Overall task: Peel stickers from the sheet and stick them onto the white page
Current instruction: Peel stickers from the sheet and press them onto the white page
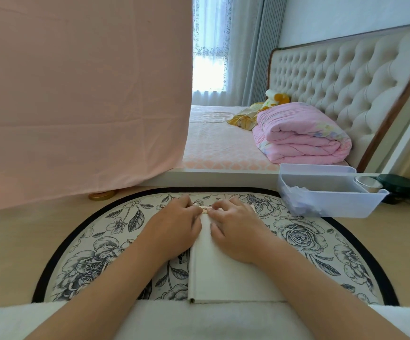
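A white page (pixel 223 273) of an open notebook lies on a round floral mat (pixel 93 256) in front of me. My left hand (pixel 174 227) and my right hand (pixel 237 229) rest side by side on its far end, fingers curled. A small round sticker (pixel 203 210) shows between their fingertips, and my left hand's fingertips pinch at it. A pale edge of the sticker sheet (pixel 254 209) pokes out beyond my right hand, whose curled fingers hold the sheet down. Most of the sheet is hidden under the hands.
A clear plastic bin (pixel 326 200) with white scraps stands at the right of the mat, a dark round object (pixel 395 185) behind it. A pink cloth (pixel 81 94) hangs at the left with a gold lid (pixel 101 195) below it. A bed with a folded pink quilt (pixel 299 136) lies beyond.
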Demonstrator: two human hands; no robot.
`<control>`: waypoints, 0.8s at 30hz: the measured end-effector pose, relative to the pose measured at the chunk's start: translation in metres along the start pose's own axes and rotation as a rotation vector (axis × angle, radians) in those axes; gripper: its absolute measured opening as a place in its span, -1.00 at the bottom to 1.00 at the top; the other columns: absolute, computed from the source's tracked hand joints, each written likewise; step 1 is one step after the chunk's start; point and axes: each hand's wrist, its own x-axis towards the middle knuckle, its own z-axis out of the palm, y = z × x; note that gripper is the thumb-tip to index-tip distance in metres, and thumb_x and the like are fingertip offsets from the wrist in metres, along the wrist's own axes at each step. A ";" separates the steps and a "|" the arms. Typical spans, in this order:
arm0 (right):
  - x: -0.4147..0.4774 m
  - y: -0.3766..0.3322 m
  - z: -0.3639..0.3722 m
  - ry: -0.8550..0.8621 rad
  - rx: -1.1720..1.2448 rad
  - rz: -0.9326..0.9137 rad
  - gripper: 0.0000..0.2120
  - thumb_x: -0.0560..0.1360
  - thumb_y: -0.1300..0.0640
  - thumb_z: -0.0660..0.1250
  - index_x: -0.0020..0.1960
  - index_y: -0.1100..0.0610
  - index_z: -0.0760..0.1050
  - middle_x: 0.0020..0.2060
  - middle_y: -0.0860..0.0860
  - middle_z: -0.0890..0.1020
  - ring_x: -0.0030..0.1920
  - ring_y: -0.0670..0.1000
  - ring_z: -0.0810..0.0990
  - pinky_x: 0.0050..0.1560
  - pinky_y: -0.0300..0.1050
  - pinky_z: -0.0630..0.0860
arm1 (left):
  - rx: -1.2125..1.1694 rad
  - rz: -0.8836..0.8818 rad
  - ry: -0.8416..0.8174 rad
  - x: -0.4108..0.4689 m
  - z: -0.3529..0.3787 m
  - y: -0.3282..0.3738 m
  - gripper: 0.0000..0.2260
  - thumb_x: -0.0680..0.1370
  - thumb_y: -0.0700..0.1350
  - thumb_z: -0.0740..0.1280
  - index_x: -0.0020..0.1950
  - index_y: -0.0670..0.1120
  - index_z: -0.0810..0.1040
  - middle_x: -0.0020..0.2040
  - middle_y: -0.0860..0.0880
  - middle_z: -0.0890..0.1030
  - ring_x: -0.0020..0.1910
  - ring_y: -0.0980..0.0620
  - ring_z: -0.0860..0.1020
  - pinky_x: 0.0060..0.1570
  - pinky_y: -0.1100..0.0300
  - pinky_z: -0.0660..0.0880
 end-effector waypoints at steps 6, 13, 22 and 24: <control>0.000 0.000 0.001 0.024 0.028 0.009 -0.57 0.59 -0.05 0.06 0.33 0.07 0.50 0.34 -0.03 0.45 0.33 0.06 0.33 0.29 0.03 0.30 | 0.102 0.035 -0.081 0.004 -0.005 0.003 -0.69 0.65 0.00 0.08 0.31 0.08 0.50 0.07 0.05 0.38 0.04 0.10 0.37 -0.16 0.17 0.41; -0.001 0.004 0.002 0.067 0.072 0.002 -0.61 0.56 -0.06 0.08 0.10 0.08 0.62 0.23 -0.07 0.57 0.22 0.02 0.40 0.24 0.03 0.41 | 0.160 -0.039 -0.019 0.005 -0.005 0.006 -0.70 0.59 0.08 0.15 0.18 0.10 0.61 -0.06 0.09 0.49 -0.04 0.10 0.46 -0.18 0.17 0.50; 0.006 -0.002 0.000 -0.020 0.011 0.019 -0.58 0.59 -0.11 0.03 0.36 -0.01 0.39 0.32 0.01 0.38 0.31 0.09 0.29 0.26 0.10 0.29 | 0.134 -0.040 -0.038 0.004 -0.002 0.002 -0.62 0.52 0.26 0.14 0.09 0.15 0.65 -0.06 0.12 0.52 -0.10 0.13 0.52 -0.21 0.19 0.50; 0.006 -0.002 -0.001 -0.024 0.000 0.013 -0.59 0.60 -0.11 0.06 0.37 0.00 0.39 0.32 0.01 0.38 0.32 0.09 0.28 0.26 0.10 0.29 | 0.125 -0.052 -0.029 0.003 -0.003 0.003 -0.63 0.53 0.26 0.15 0.10 0.16 0.65 -0.05 0.12 0.53 -0.08 0.13 0.53 -0.20 0.20 0.50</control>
